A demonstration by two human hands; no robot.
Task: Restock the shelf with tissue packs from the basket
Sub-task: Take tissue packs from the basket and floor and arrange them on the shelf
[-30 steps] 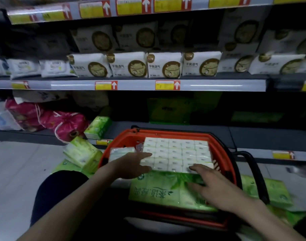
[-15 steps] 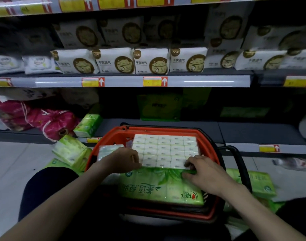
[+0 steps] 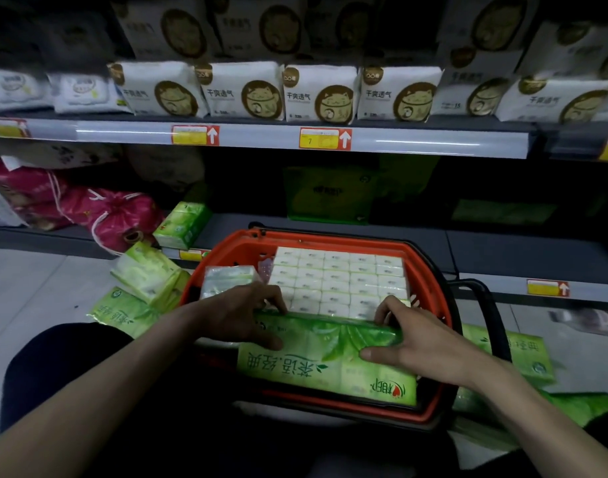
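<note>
My left hand (image 3: 242, 313) and right hand (image 3: 411, 334) now clamp the green tissue pack (image 3: 325, 360), no longer resting flat, its long axis running left-right across the basket (image 3: 433, 305).

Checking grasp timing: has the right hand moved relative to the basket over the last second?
Yes. The right hand has slid toward the far edge of the green tissue pack, fingers now hooked over it, judged against the orange basket rim.
</note>
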